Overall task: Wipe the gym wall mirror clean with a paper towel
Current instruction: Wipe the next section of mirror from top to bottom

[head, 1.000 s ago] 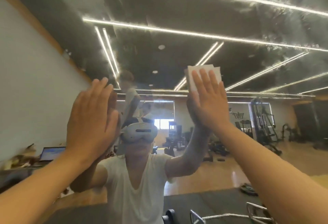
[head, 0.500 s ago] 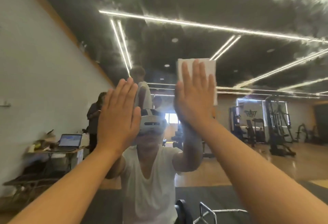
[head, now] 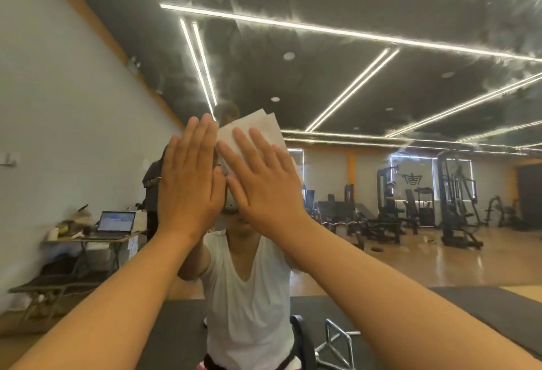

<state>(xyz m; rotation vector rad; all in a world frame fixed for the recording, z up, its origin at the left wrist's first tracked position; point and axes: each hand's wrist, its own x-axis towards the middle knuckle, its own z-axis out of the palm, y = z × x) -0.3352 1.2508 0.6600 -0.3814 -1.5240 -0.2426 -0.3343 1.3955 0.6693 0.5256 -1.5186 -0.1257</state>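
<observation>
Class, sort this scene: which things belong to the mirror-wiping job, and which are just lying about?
Job: mirror; paper towel pressed under the right hand; left hand flat beside it.
Lying about: laptop on a folding table; weight machines; metal frame.

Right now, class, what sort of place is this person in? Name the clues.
Most likely a gym: weight machines stand on the wooden floor, reflected in a large smeared wall mirror, with a dark exercise mat below.
</observation>
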